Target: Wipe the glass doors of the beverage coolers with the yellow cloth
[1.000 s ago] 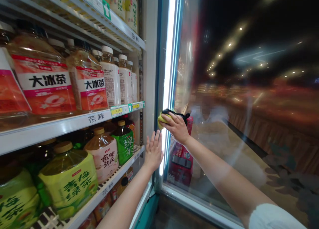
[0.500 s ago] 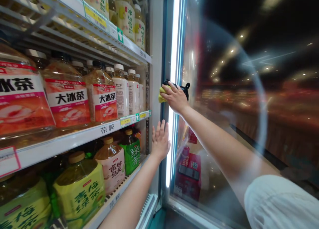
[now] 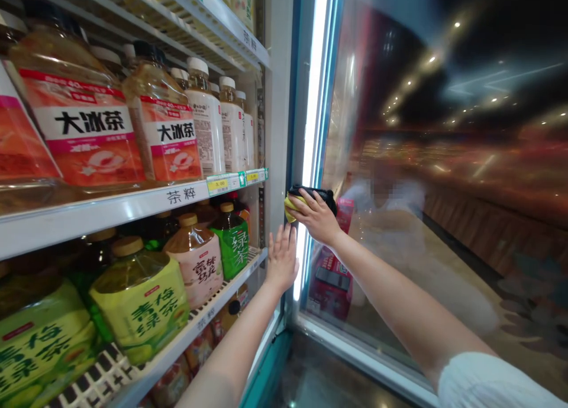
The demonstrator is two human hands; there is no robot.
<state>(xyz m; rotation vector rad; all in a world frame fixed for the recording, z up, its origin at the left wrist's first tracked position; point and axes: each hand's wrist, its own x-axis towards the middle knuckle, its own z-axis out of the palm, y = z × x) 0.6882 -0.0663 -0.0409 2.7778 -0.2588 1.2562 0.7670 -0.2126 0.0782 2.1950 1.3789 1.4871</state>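
My right hand (image 3: 317,219) presses a black and yellow cloth (image 3: 327,196) against the upright frame, across the glowing light strip (image 3: 314,118). Its fingers lie over the cloth, whose yellow side shows at the left. Just below and to the left is my left hand (image 3: 283,260), with nothing in it. Its fingers point up and stretch out along the white side post (image 3: 276,130) of the drinks cooler. Whether the palm touches the post, I cannot tell.
On the left, cooler shelves (image 3: 184,194) hold several bottles, among them orange-labelled tea (image 3: 173,136) and green-labelled tea (image 3: 144,307). The glass door (image 3: 399,278) fills the right. Behind it are red boxes (image 3: 331,284) with a phone on top and a blurred reflection.
My right hand and the cloth have moved down the frame, closer to my left hand. My left hand sits a little lower against the post. The view has tilted downward.
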